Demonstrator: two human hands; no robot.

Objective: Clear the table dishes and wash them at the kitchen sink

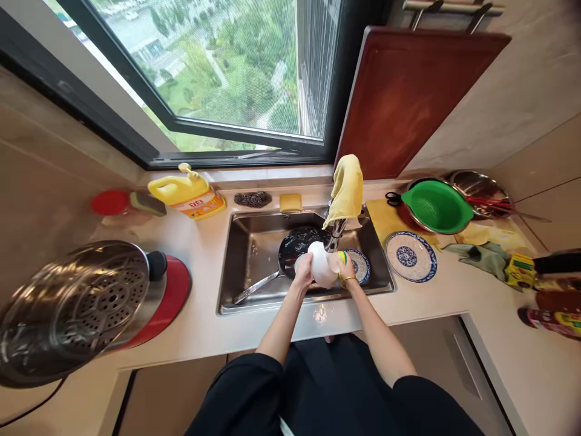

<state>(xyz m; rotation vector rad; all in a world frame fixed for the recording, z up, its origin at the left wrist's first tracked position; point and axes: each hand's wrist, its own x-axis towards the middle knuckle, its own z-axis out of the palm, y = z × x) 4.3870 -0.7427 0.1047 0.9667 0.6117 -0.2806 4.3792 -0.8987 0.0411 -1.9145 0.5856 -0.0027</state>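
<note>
Over the steel sink [245,254] my left hand [304,271] grips a white bowl [321,263] tilted on its side. My right hand [345,269] presses a yellow-green sponge [342,258] against the bowl's right side, fingers closed round it. A black frying pan [297,242] lies in the sink behind the bowl, its metal handle pointing down-left. A blue-patterned plate [361,265] rests in the sink's right corner. The tap [336,233] stands just behind, with a yellow cloth [347,188] draped over it.
Blue-white plate [411,256] on the counter right of the sink, green colander [436,206] and steel bowl [481,189] beyond. Yellow detergent jug [188,195], steel scourer [253,198] and sponge [290,201] along the sill. Steamer pot [77,303] at left. Red cutting board [408,91] leans on the wall.
</note>
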